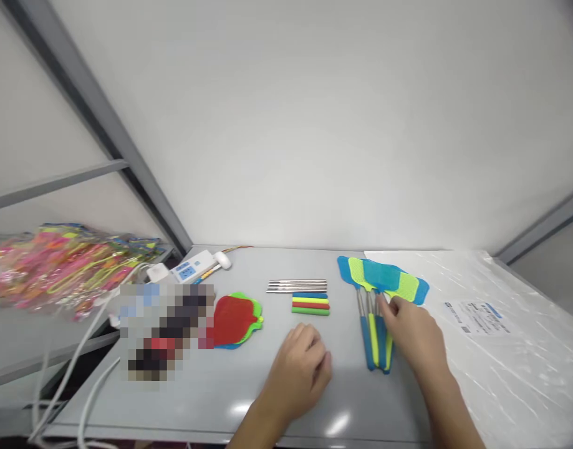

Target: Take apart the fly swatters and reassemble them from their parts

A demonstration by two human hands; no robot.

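Observation:
Several assembled fly swatters [373, 337], with blue and yellow-green heads and handles on metal shafts, lie fanned out at the right. My right hand [414, 327] has its thumb and fingers closed at the shaft of one of the rightmost swatters. Curled over the table in the middle is my left hand [298, 368], its fingers bent inward and nothing visible in them. Beyond it lie coloured handle tubes [310, 305] in blue, yellow, red and green, with several metal rods [297, 285] behind them. Stacked red, green and blue swatter heads [234, 319] lie to the left.
A plastic-wrapped white package [524, 368] with a label covers the table's right side. At the left stand a power strip [192, 267], white cables [87, 330] and a pixelated patch. Bagged colourful items [71, 265] fill a shelf beyond the left edge. A white wall [314, 125] rises behind.

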